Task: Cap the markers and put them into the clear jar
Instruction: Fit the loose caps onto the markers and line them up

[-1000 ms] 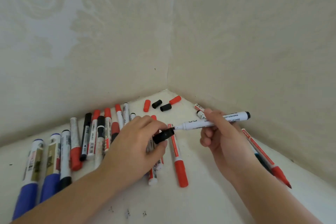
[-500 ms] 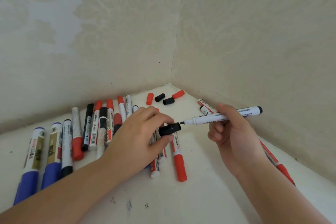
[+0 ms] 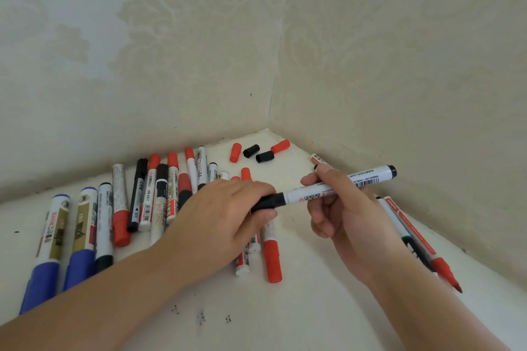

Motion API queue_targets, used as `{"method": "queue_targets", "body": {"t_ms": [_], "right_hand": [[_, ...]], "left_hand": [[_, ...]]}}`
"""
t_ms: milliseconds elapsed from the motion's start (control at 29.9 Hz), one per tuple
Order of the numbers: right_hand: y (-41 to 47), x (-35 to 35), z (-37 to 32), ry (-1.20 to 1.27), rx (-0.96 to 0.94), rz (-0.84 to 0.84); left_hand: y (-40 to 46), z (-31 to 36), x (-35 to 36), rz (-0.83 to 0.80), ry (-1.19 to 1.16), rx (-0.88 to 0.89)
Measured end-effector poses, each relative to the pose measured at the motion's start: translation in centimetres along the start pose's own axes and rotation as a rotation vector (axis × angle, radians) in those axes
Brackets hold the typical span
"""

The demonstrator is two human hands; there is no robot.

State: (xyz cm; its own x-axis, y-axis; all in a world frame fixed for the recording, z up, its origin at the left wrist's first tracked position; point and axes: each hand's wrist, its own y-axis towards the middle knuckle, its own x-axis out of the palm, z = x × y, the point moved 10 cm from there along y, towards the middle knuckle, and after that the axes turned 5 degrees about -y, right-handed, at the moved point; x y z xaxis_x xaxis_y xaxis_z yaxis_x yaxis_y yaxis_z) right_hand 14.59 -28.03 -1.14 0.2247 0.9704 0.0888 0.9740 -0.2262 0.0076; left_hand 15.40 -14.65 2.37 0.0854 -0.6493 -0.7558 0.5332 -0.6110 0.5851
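Note:
My right hand (image 3: 339, 208) grips a slim white marker (image 3: 342, 185) with a black end, held nearly level above the white surface. My left hand (image 3: 225, 216) pinches a black cap (image 3: 269, 202), which now sits over the marker's tip. Several markers with red, black and blue caps (image 3: 137, 208) lie in a row to the left, partly under my left hand. Loose red and black caps (image 3: 258, 151) lie in the far corner. No clear jar is in view.
Two wallpapered walls meet in a corner (image 3: 269, 128) just behind the loose caps. Thin red and dark pens (image 3: 419, 239) lie along the right wall under my right wrist. Small black ink specks (image 3: 201, 316) mark the white surface near me.
The gap between the black cap and the marker tip has closed: the cap now covers the tip. Both hands have shifted slightly in the view.

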Motion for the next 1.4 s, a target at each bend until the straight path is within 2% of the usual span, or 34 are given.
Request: {"method": "queue_targets", "body": {"t_ms": [301, 501, 601, 735, 868, 969, 1136, 1202, 1269, 1336, 1403], "right_hand": [[-0.8, 2.7, 1.1, 0.29, 0.141, -0.16], [-1.1, 3.2, 1.2, 0.301, 0.151, -0.176], [-1.2, 3.0, 1.2, 0.259, 0.141, -0.133], [-1.0, 1.0, 0.8, 0.023, 0.112, 0.023], [-0.5, -1.4, 1.8, -0.095, 0.239, 0.129], [-0.1, -2.6, 2.4, -0.41, 0.293, 0.166], [0.5, -1.4, 0.8, -0.908, 0.003, 0.104], [0.8, -1.8, 0.0, -1.021, -0.101, 0.145], [0.8, -2.8, -1.3, -1.141, -0.206, 0.253], [0.9, -3.8, -1.9, -1.336, -0.223, 0.335], [1.2, -4.1, -1.5, -1.495, -0.148, 0.312]], "left_hand": [[-0.3, 1.3, -1.0, 0.015, 0.043, 0.033], [-0.5, 1.0, -0.6, -0.03, 0.004, 0.009], [-0.5, 0.8, -0.5, -0.031, 0.003, 0.0], [-0.4, 1.4, 0.3, -0.089, -0.005, 0.022], [-0.4, 2.5, 1.2, -0.152, -0.098, 0.08], [-0.4, 1.9, 1.4, -0.141, -0.093, 0.045], [-0.6, 0.7, 2.4, -0.179, -0.095, -0.003], [-0.7, 0.3, 2.7, -0.207, -0.082, -0.021], [-0.7, -0.1, 3.0, -0.226, -0.094, -0.05], [-0.6, -0.9, 3.2, -0.249, -0.147, -0.116], [-0.5, -1.6, 3.0, -0.261, -0.199, -0.185]]}}
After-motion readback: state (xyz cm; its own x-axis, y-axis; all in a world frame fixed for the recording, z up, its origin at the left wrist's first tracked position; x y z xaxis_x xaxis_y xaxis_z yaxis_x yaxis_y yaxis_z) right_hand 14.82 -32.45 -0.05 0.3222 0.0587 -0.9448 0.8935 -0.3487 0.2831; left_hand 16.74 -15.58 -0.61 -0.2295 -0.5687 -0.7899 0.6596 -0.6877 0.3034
